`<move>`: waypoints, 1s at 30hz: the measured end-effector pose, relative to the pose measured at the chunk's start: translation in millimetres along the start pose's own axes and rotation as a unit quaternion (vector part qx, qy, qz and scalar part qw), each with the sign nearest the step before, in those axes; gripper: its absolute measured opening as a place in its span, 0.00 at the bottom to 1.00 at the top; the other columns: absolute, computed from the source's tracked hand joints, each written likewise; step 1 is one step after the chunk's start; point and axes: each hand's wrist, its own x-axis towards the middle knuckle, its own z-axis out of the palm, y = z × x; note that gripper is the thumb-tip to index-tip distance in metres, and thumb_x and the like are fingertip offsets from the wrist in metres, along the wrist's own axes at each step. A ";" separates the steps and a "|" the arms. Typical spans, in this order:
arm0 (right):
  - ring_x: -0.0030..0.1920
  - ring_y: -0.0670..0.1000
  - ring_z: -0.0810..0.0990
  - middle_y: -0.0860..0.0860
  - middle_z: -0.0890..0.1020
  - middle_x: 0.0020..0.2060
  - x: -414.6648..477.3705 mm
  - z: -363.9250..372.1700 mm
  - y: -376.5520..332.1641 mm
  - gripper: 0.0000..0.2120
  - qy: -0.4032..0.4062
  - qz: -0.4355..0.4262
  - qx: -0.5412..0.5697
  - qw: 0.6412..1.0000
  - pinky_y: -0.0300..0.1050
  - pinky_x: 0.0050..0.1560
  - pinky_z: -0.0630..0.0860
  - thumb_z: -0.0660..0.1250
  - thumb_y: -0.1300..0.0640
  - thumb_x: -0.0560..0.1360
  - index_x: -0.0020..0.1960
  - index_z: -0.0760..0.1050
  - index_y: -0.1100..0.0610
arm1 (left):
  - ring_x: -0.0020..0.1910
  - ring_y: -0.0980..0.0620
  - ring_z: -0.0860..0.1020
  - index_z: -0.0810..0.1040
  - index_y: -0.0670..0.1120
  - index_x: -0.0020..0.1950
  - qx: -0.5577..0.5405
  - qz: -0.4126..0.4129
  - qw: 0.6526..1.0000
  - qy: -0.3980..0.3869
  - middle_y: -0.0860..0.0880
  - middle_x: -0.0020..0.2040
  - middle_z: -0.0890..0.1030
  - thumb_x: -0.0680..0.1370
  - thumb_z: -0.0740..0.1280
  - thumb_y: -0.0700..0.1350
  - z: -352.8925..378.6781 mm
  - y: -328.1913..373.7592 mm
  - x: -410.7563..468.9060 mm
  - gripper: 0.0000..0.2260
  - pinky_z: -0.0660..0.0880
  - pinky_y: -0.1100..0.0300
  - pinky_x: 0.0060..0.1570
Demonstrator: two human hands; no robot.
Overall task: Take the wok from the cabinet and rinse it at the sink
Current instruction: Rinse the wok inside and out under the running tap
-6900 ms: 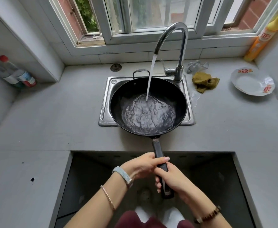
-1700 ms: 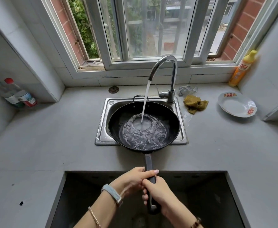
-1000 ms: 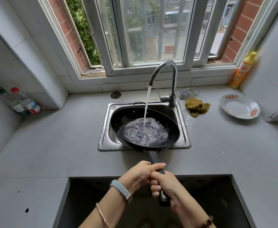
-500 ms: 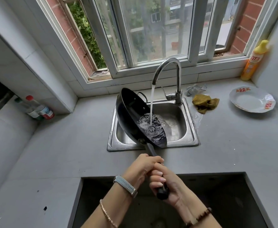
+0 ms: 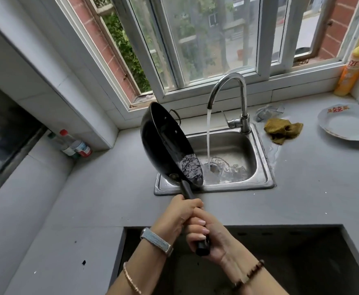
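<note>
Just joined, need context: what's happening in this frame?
A person holds the wok by its long handle with both hands, the left hand nearer the pan and the right hand at the handle's end. The wok is tilted steeply over the sink, and water pooled at its lower edge spills into the basin. The faucet is running; its stream falls beside the wok, straight toward the drain.

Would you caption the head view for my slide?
Left hand and right hand tilt the wok, draining it into the sink, tap running.
</note>
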 end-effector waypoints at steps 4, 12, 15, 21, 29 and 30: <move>0.13 0.43 0.63 0.47 0.65 0.16 6.5 0.8 3.3 0.20 -0.077 0.025 0.022 0.996 0.32 0.13 0.59 0.82 0.68 0.53 0.26 0.70 0.58 | 0.17 0.56 0.72 0.73 0.39 0.50 0.006 0.012 1.000 0.017 0.46 0.33 0.75 0.72 0.69 0.39 -7.2 5.2 -6.3 0.10 0.69 0.68 0.18; 0.13 0.43 0.64 0.47 0.65 0.16 9.0 5.9 5.7 0.19 -0.120 0.046 0.008 0.992 0.33 0.13 0.60 0.83 0.66 0.54 0.24 0.71 0.58 | 0.20 0.54 0.73 0.72 0.42 0.44 0.022 0.031 0.998 0.047 0.46 0.33 0.76 0.72 0.69 0.39 -14.8 13.4 -19.7 0.06 0.69 0.66 0.20; 0.13 0.43 0.64 0.47 0.65 0.16 9.2 5.9 7.0 0.19 -0.127 0.046 0.005 0.991 0.33 0.13 0.61 0.82 0.66 0.55 0.24 0.71 0.58 | 0.25 0.51 0.74 0.71 0.44 0.41 0.031 0.045 0.997 0.060 0.44 0.36 0.77 0.72 0.69 0.38 -16.1 13.3 -21.4 0.07 0.71 0.62 0.25; 0.12 0.44 0.65 0.48 0.66 0.15 8.2 4.6 11.6 0.19 -0.145 0.063 0.031 0.987 0.33 0.13 0.61 0.82 0.66 0.57 0.23 0.71 0.60 | 0.29 0.51 0.73 0.71 0.45 0.39 0.055 0.071 0.993 0.079 0.46 0.34 0.75 0.71 0.69 0.38 -16.8 13.3 -24.1 0.08 0.72 0.60 0.32; 0.13 0.45 0.67 0.49 0.67 0.15 9.2 7.0 13.7 0.18 -0.152 0.067 0.038 0.985 0.34 0.13 0.63 0.81 0.65 0.60 0.24 0.72 0.61 | 0.29 0.53 0.73 0.70 0.45 0.39 0.071 0.074 0.992 0.080 0.48 0.33 0.74 0.72 0.69 0.39 -19.0 18.3 -31.2 0.08 0.71 0.62 0.30; 0.13 0.45 0.67 0.49 0.67 0.15 9.6 7.0 13.9 0.18 -0.152 0.069 0.041 0.985 0.34 0.13 0.63 0.81 0.65 0.60 0.23 0.71 0.61 | 0.30 0.52 0.74 0.71 0.45 0.40 0.074 0.076 0.991 0.082 0.47 0.35 0.75 0.72 0.69 0.39 -19.7 18.5 -31.2 0.08 0.72 0.62 0.31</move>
